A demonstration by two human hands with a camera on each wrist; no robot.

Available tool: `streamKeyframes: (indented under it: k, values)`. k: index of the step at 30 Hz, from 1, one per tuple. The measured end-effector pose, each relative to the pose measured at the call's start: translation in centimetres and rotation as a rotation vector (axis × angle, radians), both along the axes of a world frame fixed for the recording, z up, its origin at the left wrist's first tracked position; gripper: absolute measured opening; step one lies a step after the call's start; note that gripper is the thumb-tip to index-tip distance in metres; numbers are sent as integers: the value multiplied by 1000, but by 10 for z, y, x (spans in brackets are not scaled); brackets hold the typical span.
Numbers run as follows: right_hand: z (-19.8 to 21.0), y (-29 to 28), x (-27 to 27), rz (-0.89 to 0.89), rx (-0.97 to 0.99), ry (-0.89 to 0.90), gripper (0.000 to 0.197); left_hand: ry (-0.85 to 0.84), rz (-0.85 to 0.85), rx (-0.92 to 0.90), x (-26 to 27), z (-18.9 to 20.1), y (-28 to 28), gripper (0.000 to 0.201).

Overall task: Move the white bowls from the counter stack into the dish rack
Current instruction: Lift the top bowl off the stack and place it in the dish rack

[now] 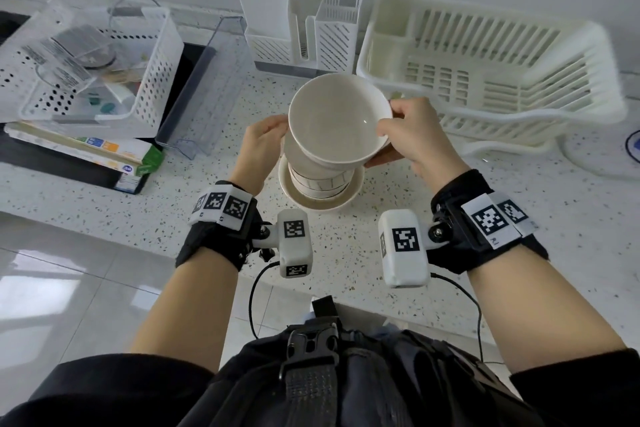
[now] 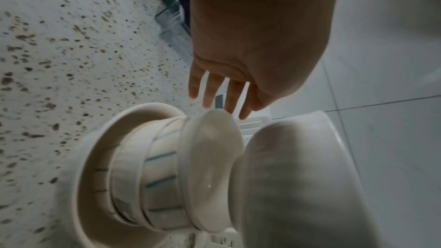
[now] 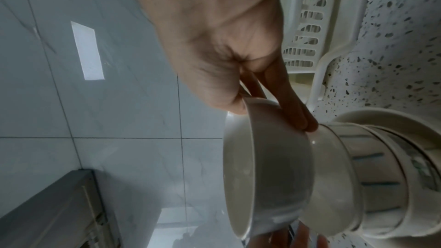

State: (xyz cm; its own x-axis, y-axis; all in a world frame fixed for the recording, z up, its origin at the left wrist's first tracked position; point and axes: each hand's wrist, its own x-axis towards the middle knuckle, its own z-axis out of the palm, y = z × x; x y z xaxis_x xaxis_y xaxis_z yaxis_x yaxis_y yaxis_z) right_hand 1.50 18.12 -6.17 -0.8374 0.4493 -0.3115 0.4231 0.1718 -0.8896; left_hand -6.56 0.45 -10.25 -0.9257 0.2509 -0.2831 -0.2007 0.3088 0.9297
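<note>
Right-hand fingers point(image 3: 296, 105) run flat along the outside wall of the top bowl point(image 1: 339, 118) while the thumb hooks over its rim, so the right hand point(image 1: 415, 132) is pinching the bowl by its edge. That makes sense to me: a rim pinch leaves the base free, handy when it has to drop into a slot.

The left hand point(image 1: 265, 146) isn't gripping anything. Its fingers point(image 2: 235, 95) are straight and a bit spread, just beside the bowl's far side, looking more like a steadying guard than a hold. I can't tell from the wrist view whether the fingertips actually touch.

Taking the counter stack point(image 1: 320, 180) as the landmark: the held bowl sits right above it, tilted a little toward the person, and looks barely clear of the white bowl below. The lower pieces have bluish stripes and sit in a wide shallow dish. The dish rack point(image 1: 491, 62) is to the right of the stack and further back, with nothing in it that I can see. A white cutlery caddy point(image 1: 301, 24) stands behind the stack, and a perforated basket point(image 1: 90, 55) is well off to its left.

My guess is this is the first bowl on its way out.
</note>
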Motion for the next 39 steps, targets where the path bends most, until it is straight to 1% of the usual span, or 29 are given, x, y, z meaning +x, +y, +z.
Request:
streamKeyframes:
  k: [2, 5, 9, 14, 20, 24, 27, 30, 32, 34, 39]
  values:
    - [4, 12, 8, -8, -11, 46, 16, 89, 42, -35, 2, 7, 11, 30]
    - [11, 35, 23, -42, -25, 123, 21, 186, 66, -69, 13, 20, 36, 30]
    - [17, 75, 46, -115, -44, 213, 19, 316, 44, -36, 34, 34, 86, 28]
    - [17, 136, 77, -230, -18, 290, 29, 357, -47, -19, 55, 35, 155, 27]
    - [11, 207, 98, -343, -9, 272, 29, 381, -229, -79, 63, 31, 230, 29]
    - [2, 247, 89, -419, 3, 249, 32, 419, -369, -211, 48, 22, 277, 30]
    - [-5, 274, 72, -473, -26, 218, 32, 422, -539, -344, 35, 12, 304, 37]
    - [-14, 297, 45, -509, -103, 152, 31, 336, -737, -466, 21, 1, 320, 49]
    - [-23, 308, 26, -512, -145, 90, 33, 283, -835, -526, 12, -7, 327, 52]
    - [-32, 315, 8, -505, -180, 38, 37, 241, -880, -542, 1, -13, 333, 53]
    - [-56, 326, -22, -504, -269, -85, 47, 189, -898, -600, -22, -24, 347, 61]
